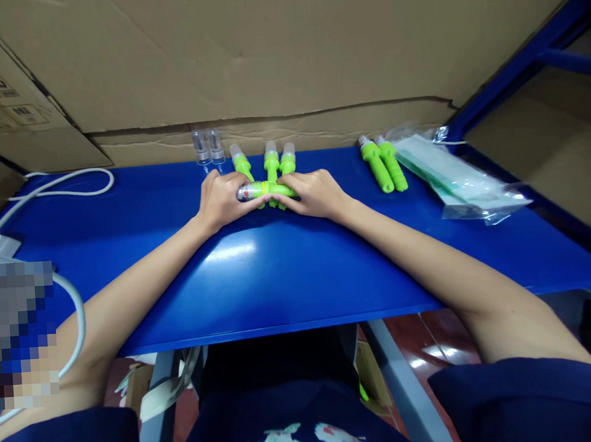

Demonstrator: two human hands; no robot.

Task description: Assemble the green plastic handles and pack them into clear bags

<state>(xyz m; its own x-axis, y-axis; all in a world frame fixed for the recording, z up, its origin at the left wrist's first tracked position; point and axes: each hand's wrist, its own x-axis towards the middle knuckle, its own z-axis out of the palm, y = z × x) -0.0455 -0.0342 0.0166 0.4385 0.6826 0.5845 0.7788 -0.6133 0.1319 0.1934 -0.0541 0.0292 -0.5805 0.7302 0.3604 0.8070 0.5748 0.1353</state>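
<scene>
Both my hands meet at the far middle of the blue table [259,276]. My left hand [221,200] and my right hand [314,193] pinch the two ends of a green bottle [266,190] lying crosswise, its clear cap toward the left hand. Under and behind it lie three more green bottles [272,162], caps pointing away from me. Two clear caps [208,147] stand just left of them, near the cardboard.
Two more green bottles [383,165] lie at the right, beside a clear plastic bag [458,178] of packets. A white cable [68,188] loops at the far left. Cardboard boxes [265,56] wall the back. A blue shelf frame [525,53] rises at right.
</scene>
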